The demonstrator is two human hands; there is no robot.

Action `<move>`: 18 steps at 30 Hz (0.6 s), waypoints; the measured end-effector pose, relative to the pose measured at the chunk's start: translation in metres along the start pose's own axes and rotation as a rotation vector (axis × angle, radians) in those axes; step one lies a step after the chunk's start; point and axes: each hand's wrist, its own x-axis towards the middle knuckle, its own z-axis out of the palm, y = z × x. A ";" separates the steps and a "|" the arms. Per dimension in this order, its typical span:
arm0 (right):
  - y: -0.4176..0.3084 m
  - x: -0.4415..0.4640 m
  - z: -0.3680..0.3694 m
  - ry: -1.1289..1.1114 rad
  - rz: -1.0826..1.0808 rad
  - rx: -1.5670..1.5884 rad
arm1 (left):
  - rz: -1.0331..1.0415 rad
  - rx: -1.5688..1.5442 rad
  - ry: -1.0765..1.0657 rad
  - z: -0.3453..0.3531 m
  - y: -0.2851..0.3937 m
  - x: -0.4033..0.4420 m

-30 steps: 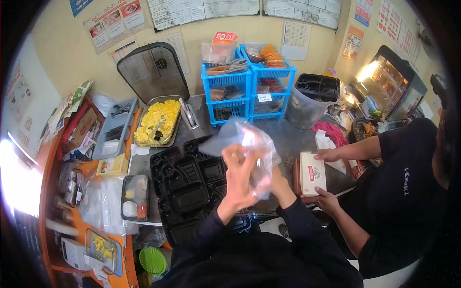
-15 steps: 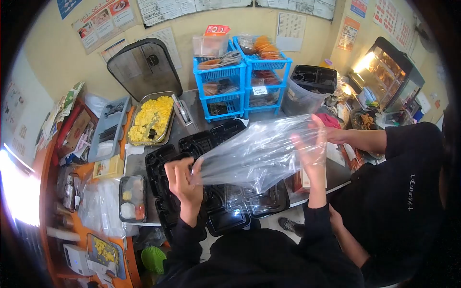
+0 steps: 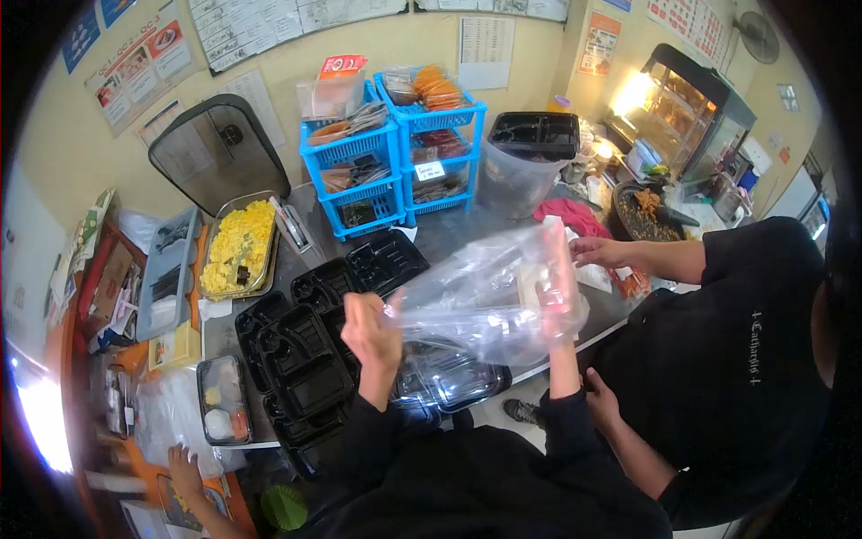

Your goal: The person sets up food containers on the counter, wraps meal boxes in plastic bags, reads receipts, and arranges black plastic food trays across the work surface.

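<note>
A clear plastic bag is stretched between my two hands above the table. My left hand is closed on the bag's gathered left end. At the bag's right end, my right hand is inside the plastic with its fingers stretched upward; the film and glare blur their outline. Below and left of the bag lie black compartment trays, some stacked. Clear lids rest beneath the bag near the table's front edge.
A co-worker in black stands close on my right. Another person's hand reaches in at lower left. Scrambled egg fills a container at the back left. Blue basket racks and a tub line the back. A packed tray sits left.
My view has swung right. The bag has bunched up, and my right hand has turned upright inside it. Another person's hand has appeared at lower left.
</note>
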 end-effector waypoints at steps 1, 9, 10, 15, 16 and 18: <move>-0.013 0.004 0.007 -0.055 -0.082 -0.178 | -0.019 0.132 0.034 0.000 0.003 0.008; -0.018 0.026 0.053 -0.619 0.268 -0.597 | 0.285 -0.064 -0.346 0.036 0.034 0.022; -0.029 0.036 0.040 -0.896 0.367 -0.511 | 0.259 -0.067 -0.291 0.050 0.018 0.033; -0.031 0.002 -0.028 -0.383 0.480 0.223 | -0.008 -0.158 -0.214 0.043 -0.008 0.078; -0.024 0.002 -0.038 -0.289 0.519 -0.132 | -0.019 -0.165 -0.172 0.039 -0.007 0.081; 0.030 -0.011 -0.057 -0.263 0.648 -0.814 | -0.012 -0.178 -0.115 0.038 -0.009 0.082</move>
